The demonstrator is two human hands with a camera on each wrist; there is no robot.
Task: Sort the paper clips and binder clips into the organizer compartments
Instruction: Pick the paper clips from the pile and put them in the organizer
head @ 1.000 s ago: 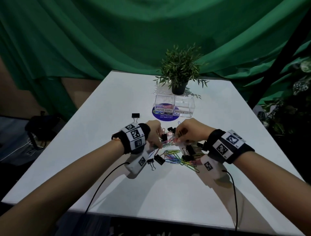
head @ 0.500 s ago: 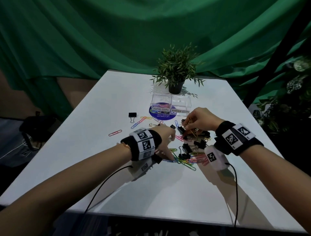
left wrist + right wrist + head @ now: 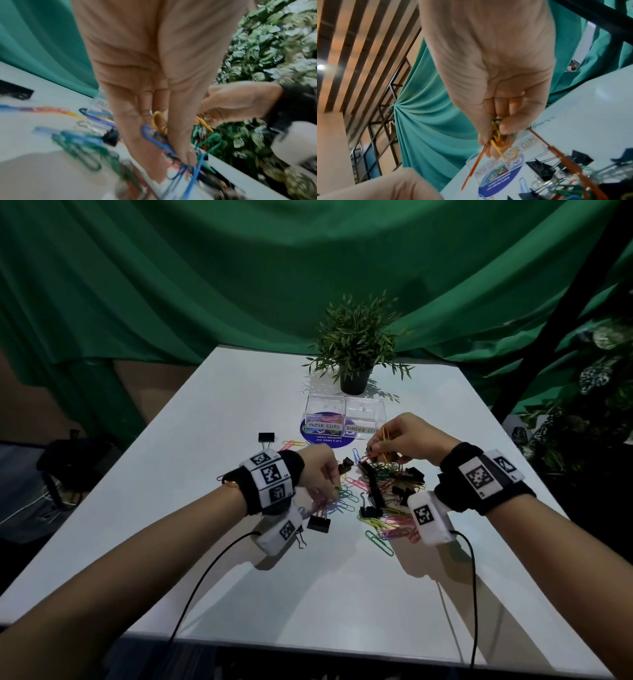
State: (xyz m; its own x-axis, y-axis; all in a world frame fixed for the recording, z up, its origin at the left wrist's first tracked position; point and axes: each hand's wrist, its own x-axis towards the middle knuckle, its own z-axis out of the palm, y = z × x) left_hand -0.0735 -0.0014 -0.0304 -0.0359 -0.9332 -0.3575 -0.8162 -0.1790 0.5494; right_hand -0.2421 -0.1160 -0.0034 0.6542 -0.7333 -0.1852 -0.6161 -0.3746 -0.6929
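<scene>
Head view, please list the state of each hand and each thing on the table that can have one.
right hand: pinches a bunch of paper clips, raised over the pile
left hand: pinches a blue paper clip at the pile
organizer: paper clips side holds a few clips, binder clips side looks empty
pile: mixed, unsorted
lone binder clip: lies apart from the pile
potted plant: upright

Dim, edge-bowed head view, soft arm shadows on table (image 3: pixel 212 440); motion-blurred paper clips (image 3: pixel 77 148) in left wrist view.
</scene>
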